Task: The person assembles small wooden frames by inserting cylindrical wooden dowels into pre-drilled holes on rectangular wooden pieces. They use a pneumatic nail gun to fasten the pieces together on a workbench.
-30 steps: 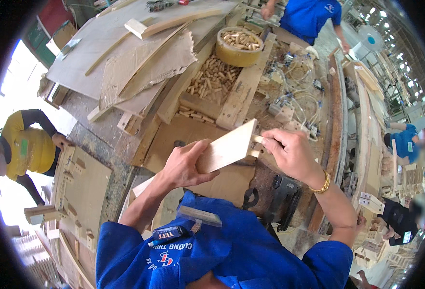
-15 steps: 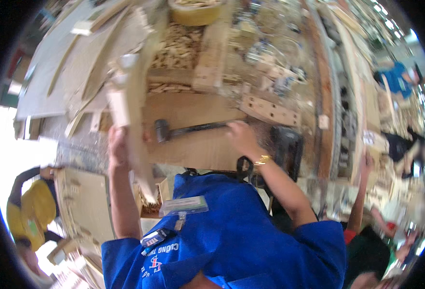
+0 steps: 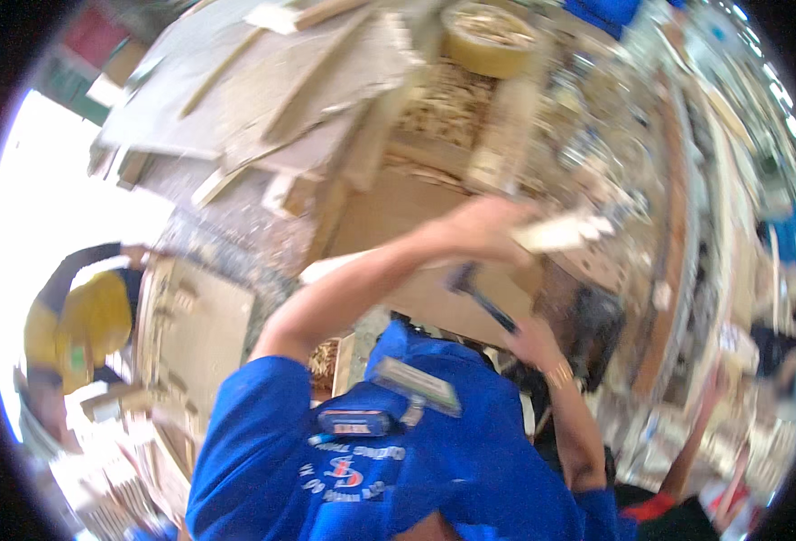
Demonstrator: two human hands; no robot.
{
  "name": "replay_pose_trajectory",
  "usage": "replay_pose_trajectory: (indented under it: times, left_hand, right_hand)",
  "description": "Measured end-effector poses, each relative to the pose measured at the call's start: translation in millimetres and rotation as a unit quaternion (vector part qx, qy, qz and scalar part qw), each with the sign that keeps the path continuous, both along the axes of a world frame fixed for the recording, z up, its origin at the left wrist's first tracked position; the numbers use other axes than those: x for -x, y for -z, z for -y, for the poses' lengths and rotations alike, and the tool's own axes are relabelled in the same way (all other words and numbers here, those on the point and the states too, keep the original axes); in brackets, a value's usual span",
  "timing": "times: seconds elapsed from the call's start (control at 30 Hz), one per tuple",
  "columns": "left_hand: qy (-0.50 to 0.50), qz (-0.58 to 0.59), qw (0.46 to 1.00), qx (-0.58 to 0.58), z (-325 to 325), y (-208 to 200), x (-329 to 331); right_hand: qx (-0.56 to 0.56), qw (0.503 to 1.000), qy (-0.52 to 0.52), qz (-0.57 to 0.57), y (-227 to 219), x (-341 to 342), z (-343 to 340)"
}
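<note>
My left hand [image 3: 492, 230], blurred by motion, is closed round a long pale wooden piece [image 3: 560, 233] and reaches across my front to the right. One end of the piece shows past my fingers, and its other part runs behind my forearm. My right hand [image 3: 533, 343], nearer my body, grips the handle of a mallet [image 3: 490, 302] with a dark head. The mallet's head points left, over a flat brown board [image 3: 393, 212] on the bench. To the right lies a wooden piece with drilled holes [image 3: 596, 266], partly hidden behind the held wood.
Several small wooden dowels [image 3: 447, 108] fill a tray beyond the board, beside a yellow tub [image 3: 488, 54]. Pale sheets and strips [image 3: 335, 81] cover the far left. A dark object [image 3: 596, 329] stands right of my right hand. At left is a person in yellow [image 3: 96, 316].
My left hand has swung the wooden piece from upright at the left across to the right. My right hand has drawn the mallet nearer my body. The whole view has turned.
</note>
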State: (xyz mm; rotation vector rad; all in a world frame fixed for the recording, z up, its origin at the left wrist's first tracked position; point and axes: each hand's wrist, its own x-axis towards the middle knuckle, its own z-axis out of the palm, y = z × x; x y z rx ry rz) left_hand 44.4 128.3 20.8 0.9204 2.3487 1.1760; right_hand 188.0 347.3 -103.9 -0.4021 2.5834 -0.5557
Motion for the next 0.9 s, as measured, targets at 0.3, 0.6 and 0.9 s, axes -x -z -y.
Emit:
replay_pose_trajectory:
  times: [0.3, 0.6, 0.9]
  left_hand:
    - [0.083, -0.065, 0.980, 0.169, -30.3, 106.7, 2.3]
    - [0.095, -0.116, 0.943, 0.297, -4.6, 147.9, -7.4]
    - [0.115, -0.118, 0.925, 0.342, -24.6, 131.0, -8.0]
  right_hand:
    - [0.345, 0.828, 0.439, 0.059, -7.9, -111.5, -40.3]
    - [0.425, 0.633, 0.626, -0.166, -100.3, -56.2, -50.4]
    - [0.267, 0.784, 0.561, 0.006, 2.8, -39.5, -5.4]
